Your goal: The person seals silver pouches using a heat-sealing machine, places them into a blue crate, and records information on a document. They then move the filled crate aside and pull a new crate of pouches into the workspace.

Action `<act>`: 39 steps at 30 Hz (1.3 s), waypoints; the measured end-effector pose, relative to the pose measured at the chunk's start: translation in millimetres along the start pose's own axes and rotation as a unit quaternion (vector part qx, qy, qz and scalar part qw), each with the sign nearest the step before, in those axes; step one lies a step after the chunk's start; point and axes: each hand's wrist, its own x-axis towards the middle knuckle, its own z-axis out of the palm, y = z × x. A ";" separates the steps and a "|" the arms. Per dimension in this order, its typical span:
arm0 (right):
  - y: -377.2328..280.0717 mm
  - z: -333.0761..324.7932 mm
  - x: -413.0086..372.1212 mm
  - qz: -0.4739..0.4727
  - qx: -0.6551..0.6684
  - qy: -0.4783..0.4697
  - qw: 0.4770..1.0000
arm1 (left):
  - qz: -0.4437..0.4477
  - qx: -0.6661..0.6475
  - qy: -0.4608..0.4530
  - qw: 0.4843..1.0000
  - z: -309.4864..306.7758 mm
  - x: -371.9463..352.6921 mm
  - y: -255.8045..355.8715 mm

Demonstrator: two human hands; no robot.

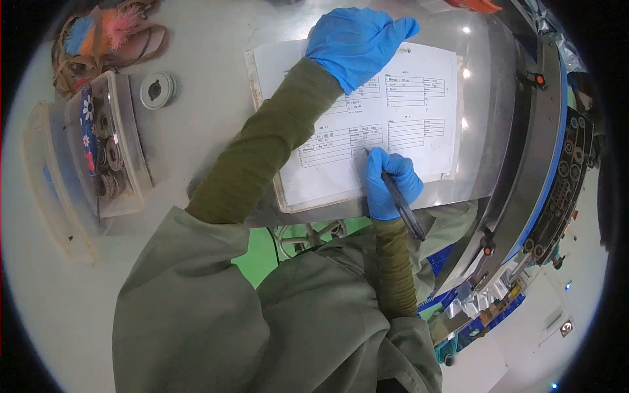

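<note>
A printed form (314, 180) with tables and handwritten entries lies on a clipboard (283, 202) on the metal table. My right hand (392, 187), in a blue glove, is closed around a black pen (407, 215). The pen's tip meets the sheet at a lower table, and its back end points toward my body. Across the upper part of the paper rests my left hand (354, 46), also gloved in blue. Its thumb is spread from the fingers, which point right, and it grips nothing that I can see. Part of the upper tables is hidden beneath it.
At left, a clear plastic box (124, 131) holds dark round parts and a flowered item. Beside it are a round metal piece (157, 90) and a lid (56, 190). Colourful fluffy things (105, 33) lie behind. A machine with a blue-edged rail (553, 164) runs along the right.
</note>
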 end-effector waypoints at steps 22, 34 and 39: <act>3.0 -5.9 -8.5 0.006 0.039 -0.020 0.999 | -0.004 0.008 0.009 1.000 1.4 0.0 0.5; 1.0 -6.5 -6.3 0.001 0.032 -0.027 0.999 | -0.046 -0.054 0.006 0.997 -0.9 -1.2 4.5; 1.6 -5.1 -6.5 0.001 0.050 -0.022 0.999 | -0.008 -0.027 -0.039 0.999 3.2 1.0 -7.4</act>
